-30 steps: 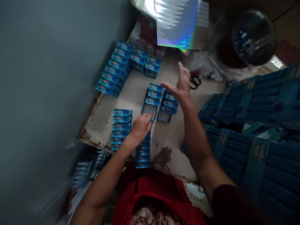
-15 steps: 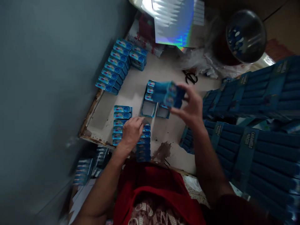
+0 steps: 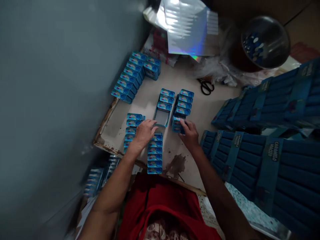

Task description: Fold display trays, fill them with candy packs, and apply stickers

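My right hand (image 3: 190, 133) has its fingers closed on small blue boxes (image 3: 176, 125) at the near end of a narrow display tray. Several matching boxes (image 3: 184, 103) fill the far part of that tray. Beside it on the left stands a second tray (image 3: 162, 117), with 3 boxes (image 3: 165, 99) at its far end and a bare near part. My left hand (image 3: 145, 133) is at this tray's near edge, thumb and forefinger slightly apart; whether it touches the tray I cannot tell. Two rows of boxes, one left (image 3: 131, 130) and one right (image 3: 155, 156), lie around the left hand, partly hidden by it.
Another group of blue boxes (image 3: 130, 75) stands by the wall. Black scissors (image 3: 207, 87), plastic bags (image 3: 212, 70) and a metal bowl (image 3: 266, 43) are at the back. Large stacks of filled blue packs (image 3: 250, 153) line the right side.
My right hand has lowered the blue boxes from above the trays into the right tray's near end. My left hand has shifted slightly right, toward the left tray's edge.
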A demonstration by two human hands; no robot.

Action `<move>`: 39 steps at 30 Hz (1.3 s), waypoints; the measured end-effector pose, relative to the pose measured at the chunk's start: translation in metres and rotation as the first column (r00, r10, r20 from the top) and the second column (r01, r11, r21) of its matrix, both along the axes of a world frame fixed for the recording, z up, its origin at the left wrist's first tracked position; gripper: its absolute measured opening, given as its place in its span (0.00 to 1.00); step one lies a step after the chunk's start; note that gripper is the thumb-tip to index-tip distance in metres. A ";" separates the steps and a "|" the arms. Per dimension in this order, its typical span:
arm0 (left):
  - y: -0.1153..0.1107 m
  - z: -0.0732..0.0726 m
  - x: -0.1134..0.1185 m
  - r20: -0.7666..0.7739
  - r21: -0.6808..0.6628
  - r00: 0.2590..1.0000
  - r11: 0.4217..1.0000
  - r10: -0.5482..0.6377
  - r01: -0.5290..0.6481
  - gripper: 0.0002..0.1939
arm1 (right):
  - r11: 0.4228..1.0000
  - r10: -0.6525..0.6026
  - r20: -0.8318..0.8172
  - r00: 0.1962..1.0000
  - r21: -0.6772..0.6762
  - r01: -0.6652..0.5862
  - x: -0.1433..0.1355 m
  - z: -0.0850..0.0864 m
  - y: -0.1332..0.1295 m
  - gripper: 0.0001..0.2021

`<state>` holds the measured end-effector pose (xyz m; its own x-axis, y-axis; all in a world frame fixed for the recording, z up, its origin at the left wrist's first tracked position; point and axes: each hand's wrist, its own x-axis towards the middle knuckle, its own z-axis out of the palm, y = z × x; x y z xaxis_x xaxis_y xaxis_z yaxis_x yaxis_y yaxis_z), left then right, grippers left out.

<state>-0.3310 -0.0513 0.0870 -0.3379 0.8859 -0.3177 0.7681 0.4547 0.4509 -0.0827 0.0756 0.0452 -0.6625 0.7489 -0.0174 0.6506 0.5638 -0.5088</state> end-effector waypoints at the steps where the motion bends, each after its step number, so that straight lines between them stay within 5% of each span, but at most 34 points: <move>1: -0.002 -0.001 -0.001 0.003 0.007 1.000 1.000 0.012 -0.012 0.16 | 1.000 -0.001 0.016 1.000 0.023 0.000 -0.002 0.001 0.001 0.37; 8: -0.016 -0.016 -0.025 -0.124 0.249 0.970 0.953 0.209 -0.174 0.17 | 0.995 0.003 0.375 0.927 0.091 -0.041 -0.027 -0.013 0.010 0.40; 12: -0.045 -0.029 -0.052 -0.079 0.413 0.908 0.842 0.412 -0.347 0.22 | 0.996 0.036 0.510 0.859 0.050 -0.071 -0.030 0.010 0.013 0.46; 16: -0.071 -0.040 -0.104 0.083 0.460 0.701 0.597 0.708 -0.657 0.23 | 0.994 0.053 0.227 0.972 0.082 -0.073 -0.077 0.047 0.018 0.36; 19: -0.045 -0.047 -0.162 0.220 0.500 0.656 0.494 0.722 -0.711 0.20 | 0.978 0.197 -0.129 0.972 -0.043 -0.204 -0.166 0.044 0.015 0.35; 24: 0.060 -0.058 -0.245 0.280 0.473 0.772 0.617 0.571 -0.628 0.17 | 0.972 0.149 -0.288 0.946 -0.131 -0.193 -0.312 -0.025 0.009 0.53; 28: 0.097 -0.073 -0.260 0.324 0.401 0.821 0.718 0.469 -0.569 0.16 | 0.986 0.108 -0.264 0.958 -0.093 -0.137 -0.356 -0.056 0.002 0.52; 34: 0.081 -0.088 -0.251 0.378 0.405 0.738 0.617 0.559 -0.675 0.12 | 1.000 0.022 0.051 0.998 -0.012 -0.022 -0.382 -0.038 -0.021 0.46; 39: 0.079 -0.085 -0.257 0.433 0.385 0.724 0.616 0.537 -0.687 0.06 | 0.991 0.113 0.190 0.975 0.050 -0.125 -0.399 -0.021 -0.025 0.52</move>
<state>-0.5879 0.0273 0.0022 -0.8341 0.5479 -0.0644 0.2165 0.4325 0.8753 -0.4812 0.0510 0.0246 -0.7364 0.6683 -0.1059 0.6572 0.6691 -0.3470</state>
